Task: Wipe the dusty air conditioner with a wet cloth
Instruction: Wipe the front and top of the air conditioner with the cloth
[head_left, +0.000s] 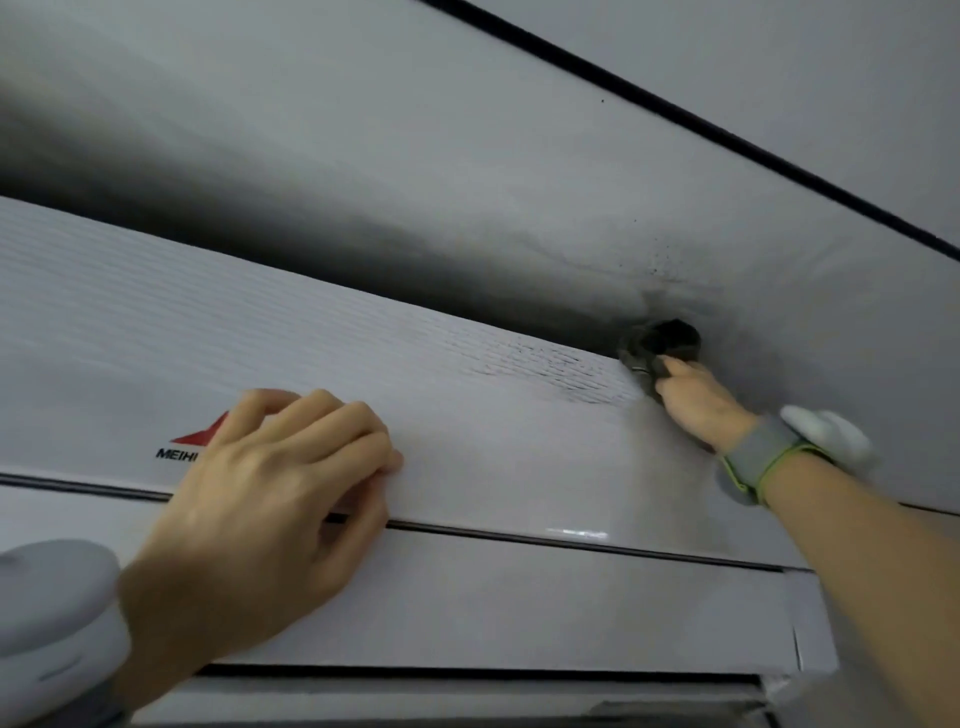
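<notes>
Head camera is looking up at a white wall-mounted air conditioner (467, 452), its ribbed top panel running toward the right end. At that upper right corner, the right hand (698, 402) is gripping a dark bunched cloth (657, 345) and pressing it against the unit's edge, just under a dark hole in the wall (519, 156). A grey and green wristband (756, 457) is sitting on that wrist. On the front panel, the left hand (270, 478) is resting with fingers loosely bent, holding nothing and partly covering a red logo (200, 436).
</notes>
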